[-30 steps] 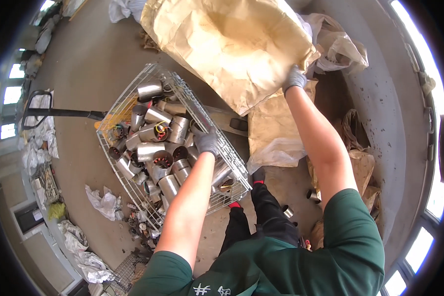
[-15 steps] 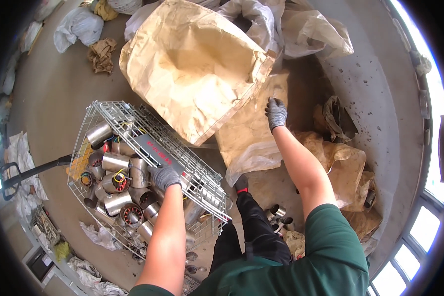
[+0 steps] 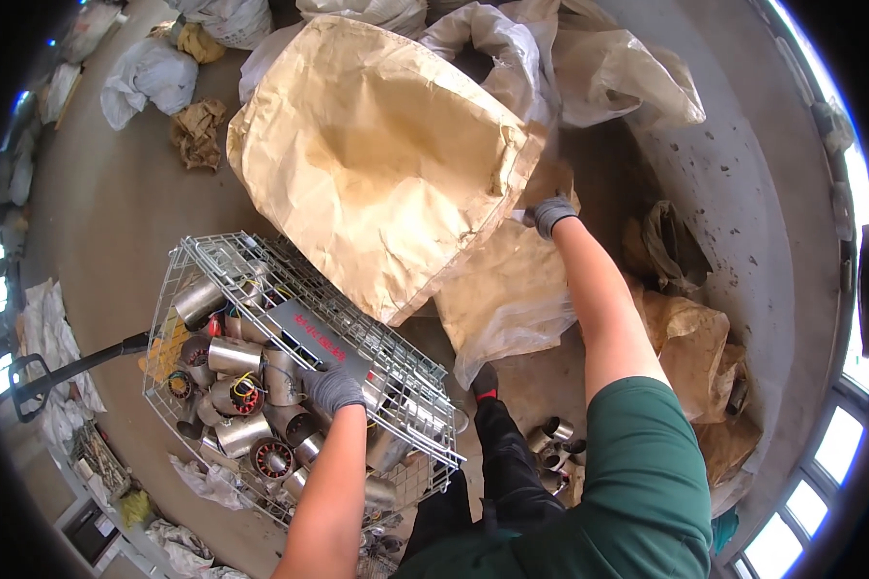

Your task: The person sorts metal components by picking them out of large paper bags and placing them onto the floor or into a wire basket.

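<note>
My left hand (image 3: 336, 388), in a grey glove, is closed on the upper edge of a wire mesh cage (image 3: 410, 386), beside its grey plate (image 3: 299, 323). Steel cylinders (image 3: 234, 357), several with windings and coloured wires like motor parts, fill the cage. My gloved right hand (image 3: 552, 214) pinches the crumpled far part of a brown paper sack (image 3: 497, 280) that has a clear plastic lining. Its fingertips are partly hidden by the paper. A larger open brown paper sack (image 3: 396, 145) stands between the cage and my right hand.
White plastic sacks (image 3: 150, 82) lie at the far left, with clear bags (image 3: 618, 77) at the back. Along the right wall are crumpled brown paper sacks (image 3: 686, 333). More steel cylinders (image 3: 550, 444) lie by my feet. A black pull handle (image 3: 77, 367) sticks out left of the cage.
My right hand has moved slightly away and gripped the lined paper sack, whose far end is now folded up. My left hand stays on the cage while the view has shifted a little.
</note>
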